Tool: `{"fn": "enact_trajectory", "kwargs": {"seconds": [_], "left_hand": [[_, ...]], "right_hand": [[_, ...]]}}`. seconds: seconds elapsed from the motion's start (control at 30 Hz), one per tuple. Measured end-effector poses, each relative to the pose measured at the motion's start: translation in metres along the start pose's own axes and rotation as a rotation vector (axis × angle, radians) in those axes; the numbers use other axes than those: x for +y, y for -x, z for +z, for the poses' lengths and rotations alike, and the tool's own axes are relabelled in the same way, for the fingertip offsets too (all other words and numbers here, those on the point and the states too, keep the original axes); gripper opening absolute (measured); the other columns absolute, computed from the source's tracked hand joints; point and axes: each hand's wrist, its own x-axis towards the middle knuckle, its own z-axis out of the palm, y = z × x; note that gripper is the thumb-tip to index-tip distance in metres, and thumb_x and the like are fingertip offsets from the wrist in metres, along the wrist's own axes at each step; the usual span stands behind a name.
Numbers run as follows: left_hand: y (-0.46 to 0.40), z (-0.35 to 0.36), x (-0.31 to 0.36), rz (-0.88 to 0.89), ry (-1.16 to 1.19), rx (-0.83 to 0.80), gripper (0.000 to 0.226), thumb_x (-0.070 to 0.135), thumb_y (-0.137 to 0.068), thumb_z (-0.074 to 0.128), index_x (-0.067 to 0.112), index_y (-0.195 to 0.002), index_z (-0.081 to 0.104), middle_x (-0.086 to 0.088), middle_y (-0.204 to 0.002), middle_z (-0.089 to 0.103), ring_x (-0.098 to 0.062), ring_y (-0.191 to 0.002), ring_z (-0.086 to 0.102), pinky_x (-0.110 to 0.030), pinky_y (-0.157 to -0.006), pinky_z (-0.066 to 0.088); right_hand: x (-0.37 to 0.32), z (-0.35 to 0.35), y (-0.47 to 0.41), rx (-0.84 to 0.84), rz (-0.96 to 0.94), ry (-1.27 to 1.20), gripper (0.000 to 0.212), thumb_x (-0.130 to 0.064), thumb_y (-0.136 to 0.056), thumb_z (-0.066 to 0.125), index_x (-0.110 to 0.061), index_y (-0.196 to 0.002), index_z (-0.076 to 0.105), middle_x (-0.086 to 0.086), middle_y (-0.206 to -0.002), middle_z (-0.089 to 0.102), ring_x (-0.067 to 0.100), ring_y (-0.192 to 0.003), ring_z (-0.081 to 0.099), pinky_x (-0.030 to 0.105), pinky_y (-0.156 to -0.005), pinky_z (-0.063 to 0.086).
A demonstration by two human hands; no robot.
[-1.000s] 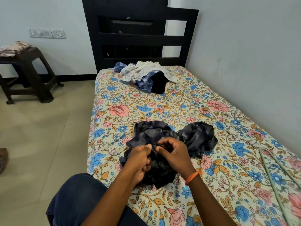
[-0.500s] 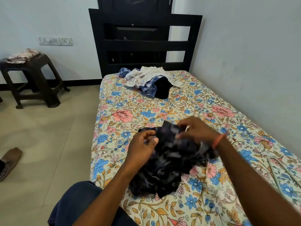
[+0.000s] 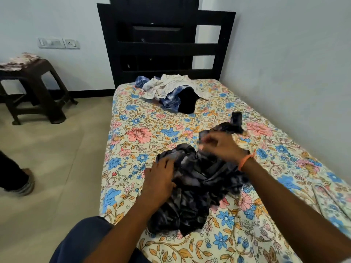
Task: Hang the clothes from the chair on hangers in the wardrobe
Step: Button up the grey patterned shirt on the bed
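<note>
The bed (image 3: 218,234) with its flowered sheet fills the near and middle part of the room, and its right side is against a pale wall. On it, near the person, lies a crumpled dark garment (image 3: 195,188) with grey patches. The left hand (image 3: 159,179) rests on its left edge, fingers nearly straight. The right hand (image 3: 222,147), blurred, pinches a raised fold. A thin hanger (image 3: 322,198) lies to the right. Farther away lies a pile of clothes (image 3: 171,90), then the black headboard (image 3: 167,46). A brown stool (image 3: 36,90) stands on the floor at left. No readable writing.
</note>
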Motion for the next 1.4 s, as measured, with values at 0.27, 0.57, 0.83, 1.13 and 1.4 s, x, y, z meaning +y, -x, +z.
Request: {"fn": "enact_trajectory", "kwargs": {"seconds": [0.27,0.57,0.83,1.13,1.4], "left_hand": [[-0.019,-0.020,-0.045,-0.216,0.156,0.325,0.019,0.002,-0.083,0.050,0.019,-0.087,0.058,0.000,-0.085,0.061,-0.026,-0.079,0.060,-0.037,-0.069,0.044],[-0.041,-0.067,-0.045,-0.317,0.167,0.464,0.041,0.003,-0.088,0.055,0.007,-0.129,0.048,-0.016,-0.125,0.048,-0.035,-0.102,0.053,-0.044,-0.077,0.043],[-0.012,0.017,0.031,0.157,0.153,-0.041,0.062,0.051,-0.093,0.057,0.018,-0.140,0.034,-0.005,-0.141,0.033,-0.029,-0.125,0.045,-0.044,-0.101,0.042],[-0.012,0.038,0.011,0.055,-0.048,-0.106,0.049,0.032,-0.096,0.054,0.017,-0.140,0.038,-0.006,-0.140,0.038,-0.029,-0.124,0.046,-0.045,-0.103,0.037],[-0.011,0.030,0.001,0.011,0.150,-0.111,0.042,0.026,-0.096,0.053,0.013,-0.135,0.044,-0.008,-0.135,0.046,-0.028,-0.117,0.051,-0.040,-0.096,0.046]], "right_hand": [[0.001,0.011,0.014,-0.377,-0.127,0.843,0.079,-0.051,-0.068,0.084,-0.023,-0.135,0.052,0.000,-0.131,0.060,0.024,-0.123,0.054,0.045,-0.097,0.043],[0.016,-0.015,-0.052,0.026,0.004,0.434,0.018,-0.029,-0.097,0.062,-0.011,-0.098,0.062,0.007,-0.095,0.057,0.030,-0.089,0.058,0.042,-0.075,0.044],[0.040,0.027,-0.022,0.266,0.093,0.469,0.027,-0.042,-0.092,0.065,-0.017,-0.092,0.053,0.008,-0.102,0.055,0.029,-0.086,0.056,0.038,-0.068,0.045],[0.109,0.009,0.050,-0.063,0.287,0.187,0.060,-0.032,-0.075,0.071,-0.024,-0.133,0.056,0.006,-0.126,0.046,0.028,-0.119,0.048,0.043,-0.101,0.043],[0.114,0.007,0.044,0.205,0.177,0.556,0.019,-0.014,-0.090,0.066,-0.016,-0.108,0.070,0.009,-0.098,0.068,0.034,-0.091,0.065,0.044,-0.075,0.052]]}}
